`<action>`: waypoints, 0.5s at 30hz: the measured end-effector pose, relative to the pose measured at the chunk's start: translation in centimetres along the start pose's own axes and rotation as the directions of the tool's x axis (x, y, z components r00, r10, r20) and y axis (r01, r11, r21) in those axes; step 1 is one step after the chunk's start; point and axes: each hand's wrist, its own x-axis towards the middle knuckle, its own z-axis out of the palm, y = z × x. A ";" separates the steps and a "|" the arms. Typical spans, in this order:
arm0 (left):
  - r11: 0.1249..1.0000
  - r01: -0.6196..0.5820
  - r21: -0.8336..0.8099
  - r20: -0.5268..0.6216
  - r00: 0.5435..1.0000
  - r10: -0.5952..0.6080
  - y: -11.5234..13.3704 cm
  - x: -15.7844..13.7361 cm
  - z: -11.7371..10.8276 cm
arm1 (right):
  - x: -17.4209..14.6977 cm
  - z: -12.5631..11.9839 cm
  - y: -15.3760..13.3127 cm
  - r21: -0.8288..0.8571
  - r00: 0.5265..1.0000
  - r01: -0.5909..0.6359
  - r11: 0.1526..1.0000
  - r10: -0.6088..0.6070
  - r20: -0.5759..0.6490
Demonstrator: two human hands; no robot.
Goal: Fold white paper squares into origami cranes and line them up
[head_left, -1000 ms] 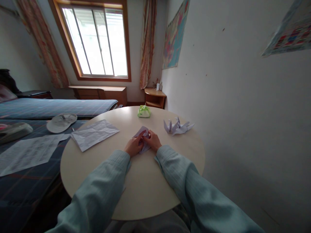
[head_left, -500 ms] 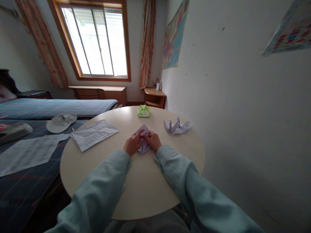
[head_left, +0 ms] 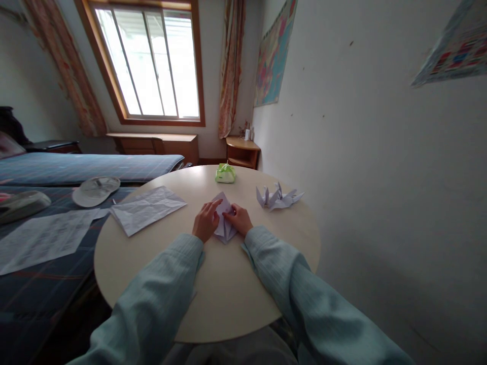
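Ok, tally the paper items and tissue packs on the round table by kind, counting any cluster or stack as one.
Partly folded paper: 1
Origami crane cluster: 1 (overlapping, birds uncounted)
Creased flat paper: 1
Green-and-white tissue pack: 1
Total: 4

A half-worked folded paper (head_left: 225, 233), white with a faint lilac tint, is resting near the middle of the round bench (head_left: 228, 299). One pointed corner is facing the far rim, another the near rim. Creased flaps are narrowing toward the near point. The right fingers (head_left: 236, 214) are pinching its right side; the left fingers (head_left: 211, 207) are partly hiding its left edge.
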 end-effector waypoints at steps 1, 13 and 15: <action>1.000 -0.007 0.027 -0.025 1.000 0.008 0.0 0.0 -0.1 | 0.0 -0.1 -0.1 0.003 1.000 -0.001 1.000 0.001 0.002; 0.996 -0.041 0.074 -0.087 0.995 0.048 -0.2 0.0 0.0 | -0.1 -0.1 -0.1 0.016 1.000 -0.005 1.000 0.004 0.003; 0.997 -0.039 0.059 -0.090 0.995 0.044 -0.3 0.0 0.1 | -0.1 -0.1 -0.1 0.014 1.000 0.001 1.000 -0.001 0.012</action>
